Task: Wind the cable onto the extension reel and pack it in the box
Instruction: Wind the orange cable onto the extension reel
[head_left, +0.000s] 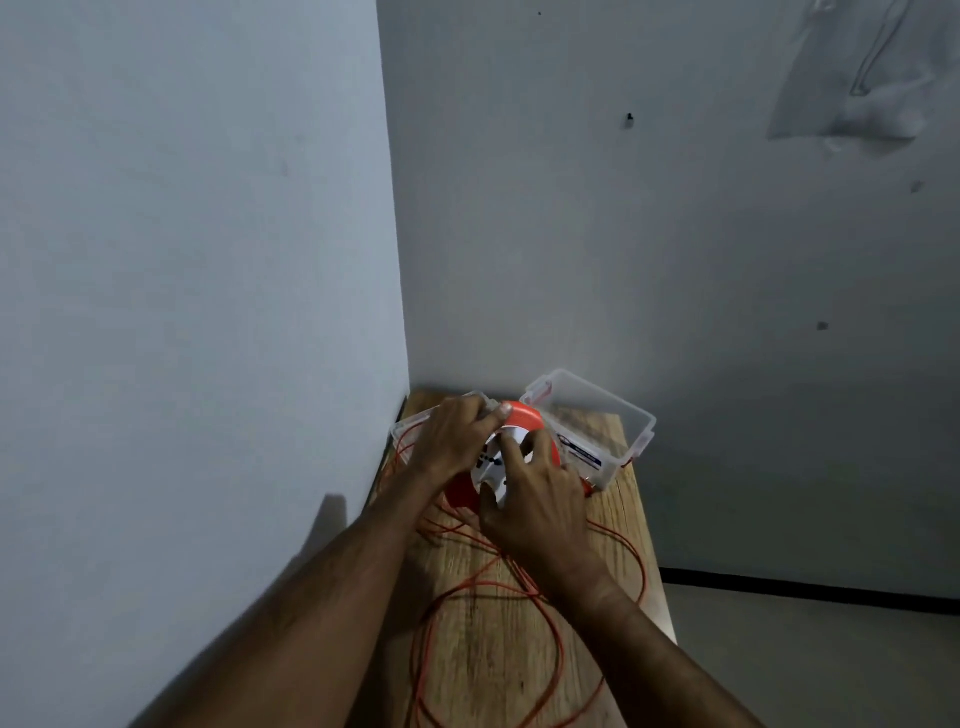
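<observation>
Grey painted walls meet in a corner, and a narrow wooden bench (613, 525) with a pale grain runs from the near edge of the scene to that corner. At the far end of the bench sits a clear plastic storage box (631, 441) with clip latches and a small printed label on its near side. Its lid seems to lie open to the left, though the hands hide most of it. Just in front of the box, a round orange extension reel (522, 415) with a white socket face stands tilted between two bare forearms. The left hand (449, 436) curls over the far left rim of the reel, thumb pressed against the orange edge. The right hand (537, 512) lies across the white face, its fingers bent and gripping the reel at the hub. A thin orange cable (485, 584) trails from under the reel and sprawls in loose loops over the near part of the bench, with one loop reaching the right edge. Very little of it looks wound on.
</observation>
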